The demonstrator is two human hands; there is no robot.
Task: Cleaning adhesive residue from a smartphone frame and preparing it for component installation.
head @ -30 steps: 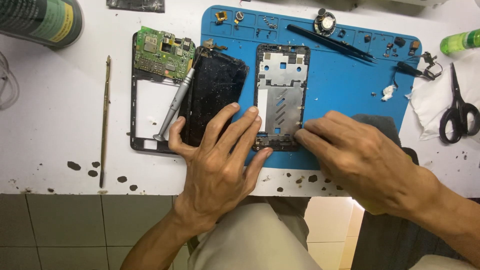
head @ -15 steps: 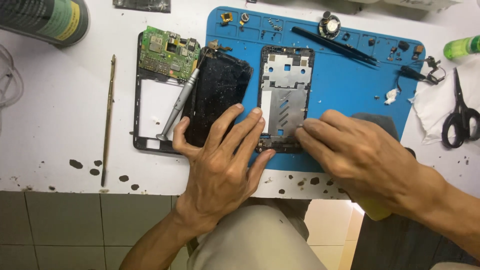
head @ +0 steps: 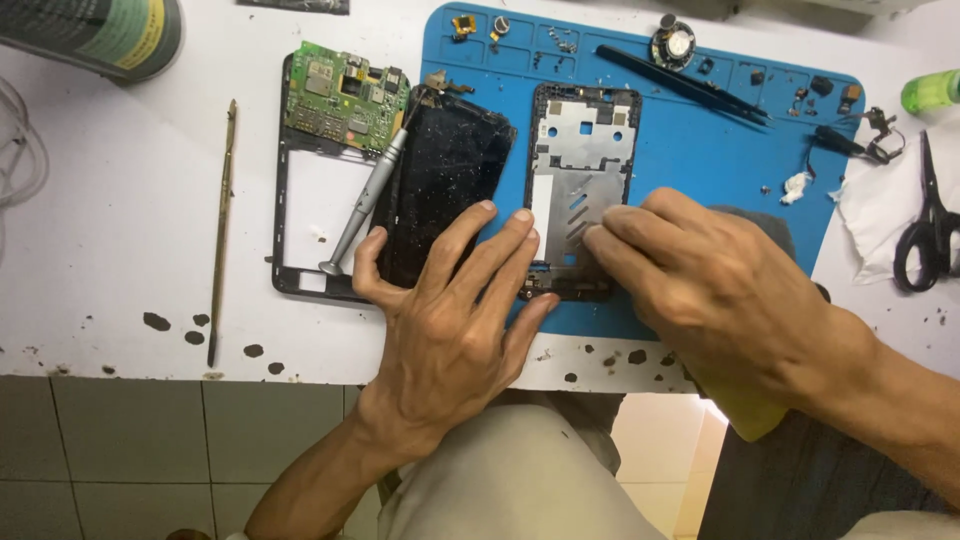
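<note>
While the left hand (head: 450,310) lies spread flat, fingertips on the cracked black screen (head: 445,190) and on the metal phone frame (head: 578,190) at its 3 o'clock, the right hand (head: 720,285) presses bunched fingertips onto that frame's lower half, atop the blue mat (head: 690,150). A grey screwdriver (head: 365,205) lies at the screen's 9 o'clock.

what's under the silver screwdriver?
The silver screwdriver lies slanted across the black rear frame, its tip end by the green circuit board and the cracked screen. White table shows through the frame's opening. What lies directly beneath its shaft is hidden.
</note>
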